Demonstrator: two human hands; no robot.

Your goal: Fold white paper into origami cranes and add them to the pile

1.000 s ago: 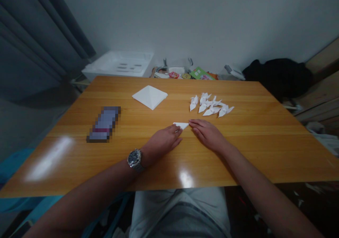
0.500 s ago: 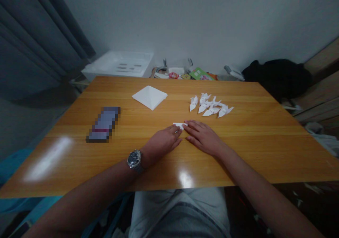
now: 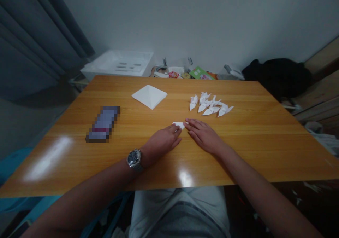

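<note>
Both my hands lie flat on the wooden table point(image 3: 238, 149), pressing a small folded white paper piece point(image 3: 178, 124) between their fingertips. My left hand point(image 3: 162, 141), with a wristwatch point(image 3: 134, 158) on its wrist, covers the paper's near left side with fingers stretched out. My right hand point(image 3: 203, 135) rests with fingers extended over the paper's right end. Most of the paper is hidden under the fingers. A cluster of several folded white paper cranes point(image 3: 209, 104) lies just beyond my right hand.
A stack of white square paper sheets point(image 3: 149, 95) sits at the table's middle back. A pixelated dark rectangle point(image 3: 103, 123) lies to the left. Behind the table stand a white plastic bin point(image 3: 119, 63), small clutter point(image 3: 185, 73) and a black bag point(image 3: 278, 73).
My right hand has slid left over the folded paper, covering its pointed right end. My left hand has stayed in place.
</note>
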